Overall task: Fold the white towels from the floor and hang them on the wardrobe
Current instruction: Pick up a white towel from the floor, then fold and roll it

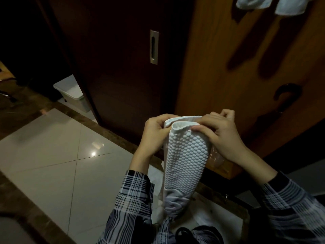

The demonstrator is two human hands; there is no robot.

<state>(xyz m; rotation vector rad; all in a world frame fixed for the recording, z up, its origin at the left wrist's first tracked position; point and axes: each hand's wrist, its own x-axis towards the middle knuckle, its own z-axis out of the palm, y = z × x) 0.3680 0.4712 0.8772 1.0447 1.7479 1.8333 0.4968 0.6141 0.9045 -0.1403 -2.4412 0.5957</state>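
A white towel (184,155) with a bumpy honeycomb weave hangs doubled over in front of me. My left hand (154,132) pinches its top edge on the left side. My right hand (218,132) pinches the same top edge on the right, thumb on the near layer. The towel's lower end drapes down to my lap. Two white towels (253,2) (290,6) hang at the top of the light wooden wardrobe door (228,59). More white cloth (156,175) lies on the floor under my left forearm.
A dark sliding wardrobe door (123,67) with a recessed metal handle (154,47) stands left of the light door. A white lidded bin (72,92) sits beside it. Glossy pale floor tiles (61,155) spread to the left. A dark handle (286,92) is on the light door.
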